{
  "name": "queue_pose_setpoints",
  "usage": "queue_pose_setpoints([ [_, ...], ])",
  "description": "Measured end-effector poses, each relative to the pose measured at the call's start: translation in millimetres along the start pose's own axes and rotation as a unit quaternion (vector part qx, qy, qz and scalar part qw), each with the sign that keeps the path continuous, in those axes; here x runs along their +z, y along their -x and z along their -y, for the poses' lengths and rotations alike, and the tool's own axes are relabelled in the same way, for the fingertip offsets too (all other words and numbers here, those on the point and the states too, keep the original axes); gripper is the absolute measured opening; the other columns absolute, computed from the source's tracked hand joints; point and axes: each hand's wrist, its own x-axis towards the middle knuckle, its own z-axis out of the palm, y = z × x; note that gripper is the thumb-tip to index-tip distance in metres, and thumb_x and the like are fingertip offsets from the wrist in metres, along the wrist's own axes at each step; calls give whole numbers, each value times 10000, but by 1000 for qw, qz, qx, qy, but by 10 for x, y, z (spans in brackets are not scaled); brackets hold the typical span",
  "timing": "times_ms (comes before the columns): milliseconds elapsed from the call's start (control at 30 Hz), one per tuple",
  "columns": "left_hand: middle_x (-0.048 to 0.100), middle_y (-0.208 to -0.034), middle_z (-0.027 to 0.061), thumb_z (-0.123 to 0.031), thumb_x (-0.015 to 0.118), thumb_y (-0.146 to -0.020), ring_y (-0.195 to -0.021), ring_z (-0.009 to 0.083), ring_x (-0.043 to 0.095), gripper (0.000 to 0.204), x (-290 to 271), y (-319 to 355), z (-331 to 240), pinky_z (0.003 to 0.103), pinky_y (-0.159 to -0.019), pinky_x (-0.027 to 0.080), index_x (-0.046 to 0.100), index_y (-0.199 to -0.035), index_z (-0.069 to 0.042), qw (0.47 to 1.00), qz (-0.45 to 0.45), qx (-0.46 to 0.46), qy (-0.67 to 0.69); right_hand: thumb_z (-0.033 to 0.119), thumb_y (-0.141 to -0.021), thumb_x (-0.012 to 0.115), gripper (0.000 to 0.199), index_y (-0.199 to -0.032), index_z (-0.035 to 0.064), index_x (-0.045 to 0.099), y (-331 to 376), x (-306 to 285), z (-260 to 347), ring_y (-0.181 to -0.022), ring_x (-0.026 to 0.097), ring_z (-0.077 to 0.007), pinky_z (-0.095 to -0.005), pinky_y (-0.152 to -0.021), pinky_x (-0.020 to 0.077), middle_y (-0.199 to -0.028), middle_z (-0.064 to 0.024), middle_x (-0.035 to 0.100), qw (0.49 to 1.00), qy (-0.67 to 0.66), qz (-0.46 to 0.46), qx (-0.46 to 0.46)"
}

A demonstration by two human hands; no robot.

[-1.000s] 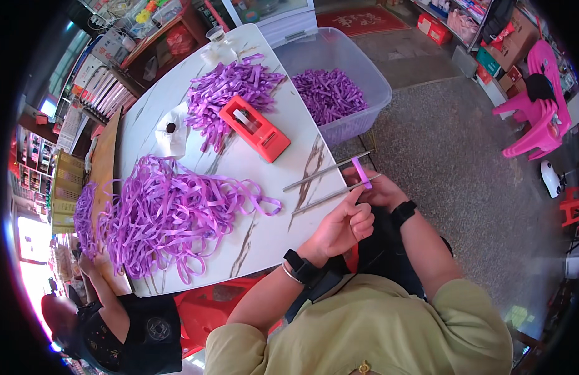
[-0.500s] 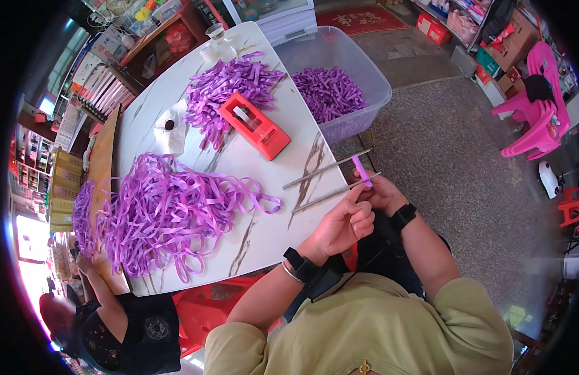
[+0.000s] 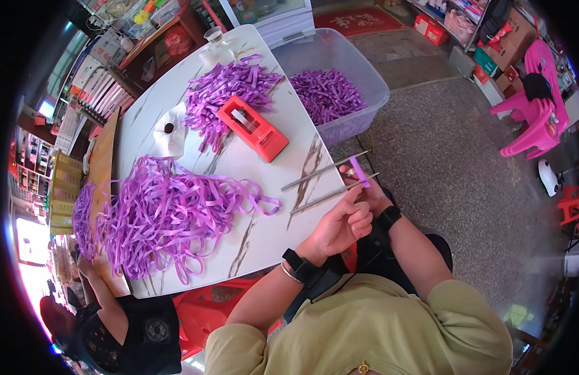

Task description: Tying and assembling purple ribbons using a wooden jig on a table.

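Two thin metal rods (image 3: 324,170) stick out past the table's right edge, side by side. A short purple ribbon (image 3: 359,172) spans them near their outer ends. My left hand (image 3: 345,226) is closed, its index finger stretched to the ribbon's near end at the closer rod, the other fingers curled. Behind the ribbon, my right hand (image 3: 374,199) has bent fingers around it and the rods; its fingertips are partly hidden. A large tangle of long purple ribbon (image 3: 167,215) lies on the table to the left. Farther back is a pile of short ribbon pieces (image 3: 230,87).
A red tape dispenser (image 3: 253,129) stands on the marble-patterned table (image 3: 239,244) beside the pile. Beyond the right edge, a clear plastic bin (image 3: 370,112) holds more purple pieces. At left a co-worker's arm (image 3: 108,300) reaches toward another ribbon heap. A pink chair (image 3: 539,119) stands right.
My right hand has shifted slightly, its fingers now showing on the left side of the ribbon, and its forearm has moved left. My left hand stays nearly still.
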Motion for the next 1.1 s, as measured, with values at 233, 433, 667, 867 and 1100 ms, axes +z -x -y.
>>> queue_pose_setpoints([
  [233, 276, -598, -21, -75, 371, -810, -553, 104, 313, 525, 29, -21, -1, 232, -554, 300, 247, -1298, -226, 1000, 12, -8, -9, 229, -834, 531, 171, -914, 80, 508, -262, -388, -104, -550, 442, -46, -167, -507, 379, -719, 5, 509, 976, -89, 194, 40],
  [433, 278, -598, -19, -77, 371, -811, -553, 106, 313, 529, 29, -27, 6, 231, -553, 301, 237, -1304, -213, 1000, 13, -9, -7, 202, -818, 557, 138, -873, 91, 497, -230, -451, -98, -514, 407, -30, -149, -460, 330, -646, 37, 479, 989, -92, 117, 13],
  [667, 287, -598, -14, -68, 367, -806, -554, 108, 319, 502, 5, -22, 11, 231, -545, 305, 262, -1281, -194, 1000, 11, -5, -7, 195, -821, 542, 104, -790, 98, 519, -45, -359, 138, -521, 409, -32, -150, -456, 307, -622, 47, 454, 989, -44, 138, 22],
  [867, 294, -607, -11, -65, 367, -804, -557, 109, 324, 501, 16, -28, 28, 231, -543, 307, 261, -1279, -188, 1000, 5, -1, 1, 192, -819, 533, 97, -765, 111, 532, 65, -232, 608, -503, 390, -13, -155, -460, 297, -620, 62, 460, 989, 131, 35, 62],
  [1100, 286, -611, -15, -66, 361, -813, -562, 104, 312, 486, -6, -13, 12, 233, -549, 301, 291, -1277, -192, 1000, 3, -1, -10, 214, -825, 530, 102, -806, 114, 543, 204, 110, 993, -541, 392, -5, -159, -485, 305, -634, 90, 453, 899, 427, 67, 71],
])
